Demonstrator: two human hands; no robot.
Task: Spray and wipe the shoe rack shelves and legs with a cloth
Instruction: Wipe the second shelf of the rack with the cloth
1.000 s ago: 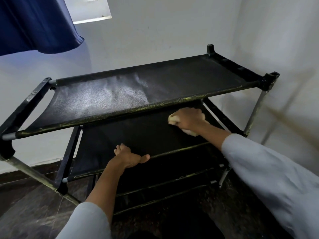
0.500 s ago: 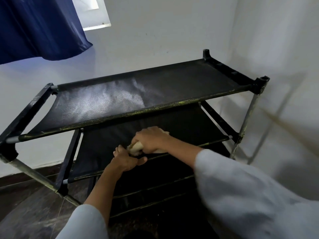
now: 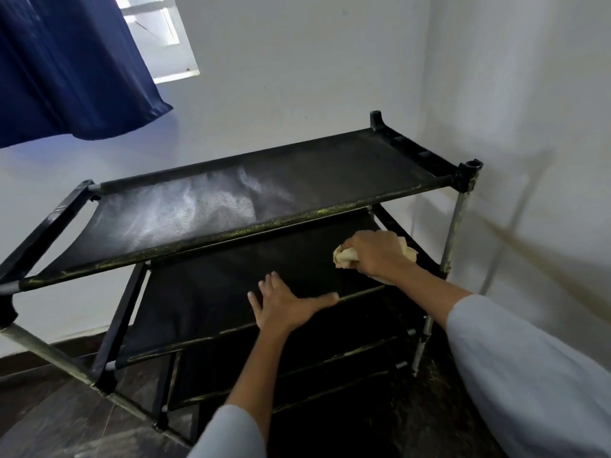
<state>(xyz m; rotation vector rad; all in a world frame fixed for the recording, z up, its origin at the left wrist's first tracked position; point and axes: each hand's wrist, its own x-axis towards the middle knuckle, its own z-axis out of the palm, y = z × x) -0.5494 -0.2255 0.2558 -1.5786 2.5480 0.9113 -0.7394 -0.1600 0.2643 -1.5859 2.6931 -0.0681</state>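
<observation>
A black fabric shoe rack (image 3: 413,190) with metal legs stands in a room corner. Its top shelf (image 3: 205,206) carries a pale dusty or damp patch on the left half. My right hand (image 3: 377,252) is shut on a crumpled cream cloth (image 3: 344,256) and presses it onto the right end of the second shelf (image 3: 205,292). My left hand (image 3: 284,305) lies flat with fingers spread on the front edge of that same shelf, near its middle. Lower shelves sit in shadow beneath. No spray bottle is in view.
White walls close in behind and on the right of the rack. A dark blue curtain (image 3: 66,64) hangs at top left beside a window (image 3: 165,38). The floor (image 3: 49,411) is dark tile. The right front leg (image 3: 453,239) stands close to the right wall.
My right hand with the cloth has swept from near my left hand back to the right end of the second shelf. My left hand has flattened on the front edge.
</observation>
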